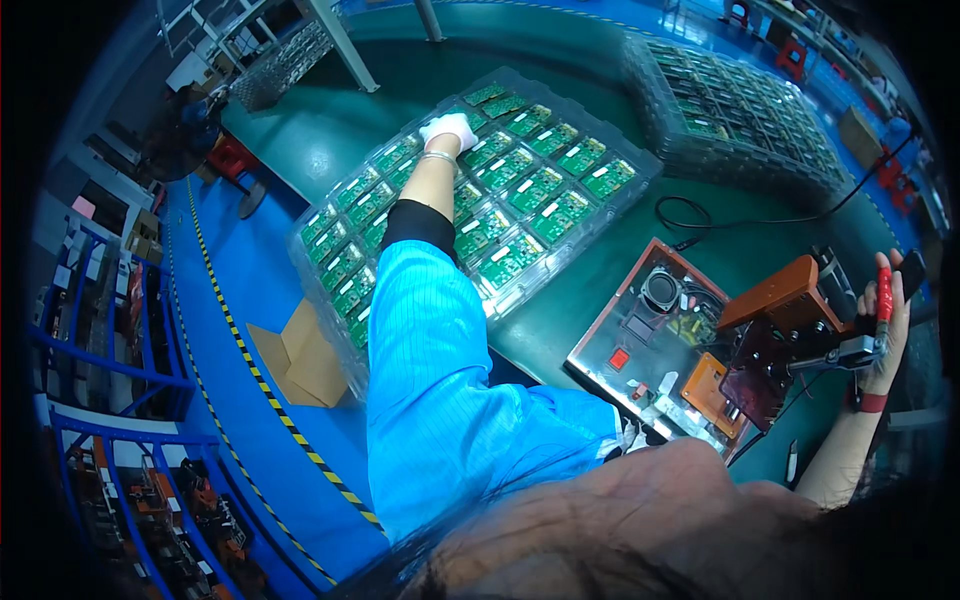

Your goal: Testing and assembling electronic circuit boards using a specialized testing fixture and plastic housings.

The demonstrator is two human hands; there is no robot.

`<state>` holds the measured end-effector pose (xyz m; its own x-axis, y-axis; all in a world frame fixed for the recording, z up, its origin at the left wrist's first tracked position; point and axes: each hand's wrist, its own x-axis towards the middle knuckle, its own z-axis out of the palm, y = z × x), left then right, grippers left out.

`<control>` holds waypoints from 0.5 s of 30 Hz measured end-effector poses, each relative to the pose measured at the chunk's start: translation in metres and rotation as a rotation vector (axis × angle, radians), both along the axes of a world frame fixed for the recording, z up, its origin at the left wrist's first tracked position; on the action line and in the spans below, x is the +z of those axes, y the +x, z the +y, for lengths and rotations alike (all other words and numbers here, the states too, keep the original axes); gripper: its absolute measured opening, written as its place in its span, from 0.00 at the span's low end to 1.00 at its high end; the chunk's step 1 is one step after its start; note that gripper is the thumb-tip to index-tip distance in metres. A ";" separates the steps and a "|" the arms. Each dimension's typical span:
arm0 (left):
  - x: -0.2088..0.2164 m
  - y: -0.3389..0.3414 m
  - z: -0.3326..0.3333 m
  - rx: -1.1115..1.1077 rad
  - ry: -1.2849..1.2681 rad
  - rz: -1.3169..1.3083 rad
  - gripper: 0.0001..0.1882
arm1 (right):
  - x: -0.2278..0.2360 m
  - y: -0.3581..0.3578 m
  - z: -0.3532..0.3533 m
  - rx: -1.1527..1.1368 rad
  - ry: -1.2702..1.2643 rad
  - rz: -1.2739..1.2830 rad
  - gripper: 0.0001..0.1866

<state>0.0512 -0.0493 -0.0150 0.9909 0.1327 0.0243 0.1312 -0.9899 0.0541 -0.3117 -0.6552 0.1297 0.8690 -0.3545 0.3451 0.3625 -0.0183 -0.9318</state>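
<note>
My left hand [450, 132], in a white glove, reaches over the far part of a clear plastic tray [645, 165] filled with rows of green circuit boards [510, 258]. Its fingers point down and away, mostly hidden behind the back of the hand, so whether they hold a board does not show. On the right, my right hand [893, 335] is bare and wears a red wristband. It is closed around the red handle [884, 293] of a lever clamp on a test fixture [640, 325]. The fixture has an orange-brown block, a round speaker-like part and a red button.
More trays of circuit boards [745, 165] are stacked at the back right. A black cable [760, 222] runs across the green bench top. An open cardboard box [305, 360] stands left of the tray. Blue shelving [110, 350] lines the left side, beyond yellow-black floor tape [235, 335].
</note>
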 end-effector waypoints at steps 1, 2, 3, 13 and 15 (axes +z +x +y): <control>-0.005 0.004 0.001 0.049 0.019 0.019 0.22 | -0.001 0.002 0.001 -0.010 -0.035 0.016 0.30; -0.008 0.007 0.002 0.098 0.039 0.037 0.23 | -0.001 0.004 0.002 -0.020 -0.069 0.033 0.30; -0.009 0.010 0.003 0.149 0.059 0.056 0.24 | 0.002 0.005 0.003 -0.029 -0.103 0.049 0.30; -0.019 -0.013 0.018 -0.051 -0.754 -0.567 0.25 | 0.009 0.004 0.031 -0.057 -0.136 0.027 0.29; -0.010 -0.035 -0.029 -0.215 -0.934 -0.396 0.25 | 0.012 -0.001 0.039 -0.055 -0.066 0.008 0.28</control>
<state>0.0158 -0.0788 -0.0251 0.9393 0.0873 0.3319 -0.2378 -0.5318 0.8128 -0.3132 -0.6160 0.1417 0.8517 -0.3780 0.3629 0.3523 -0.0997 -0.9306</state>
